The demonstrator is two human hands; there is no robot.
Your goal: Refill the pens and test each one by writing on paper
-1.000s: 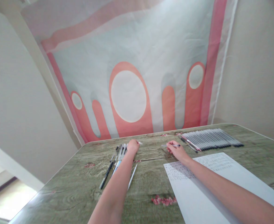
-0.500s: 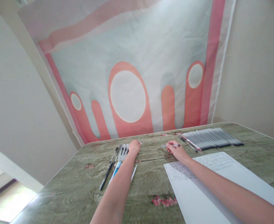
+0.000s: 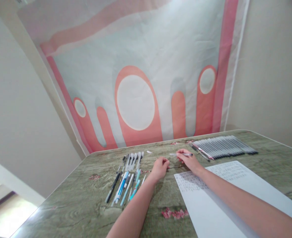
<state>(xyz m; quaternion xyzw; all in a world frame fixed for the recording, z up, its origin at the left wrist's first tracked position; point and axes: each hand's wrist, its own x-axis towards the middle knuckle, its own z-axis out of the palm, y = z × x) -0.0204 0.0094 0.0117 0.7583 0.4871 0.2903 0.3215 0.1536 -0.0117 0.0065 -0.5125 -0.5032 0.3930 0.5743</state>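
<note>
Within the right hand's point(image 3: 187, 160) closed grip, a clear pen point(image 3: 187, 154) is held over the table point(image 3: 161, 191). Nearby, the left hand's point(image 3: 159, 169) fingers are curled, contents can't be told. Pen could be knocked loose if hands are bumped together.

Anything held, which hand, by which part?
The right hand grips a slim dark-ended pen near its middle, both ends sticking out. No object shows in the left hand, though something small could be hidden.

Two hands point(image 3: 161, 168), one held pen point(image 3: 187, 154), one sheet point(image 3: 225, 201)
</note>
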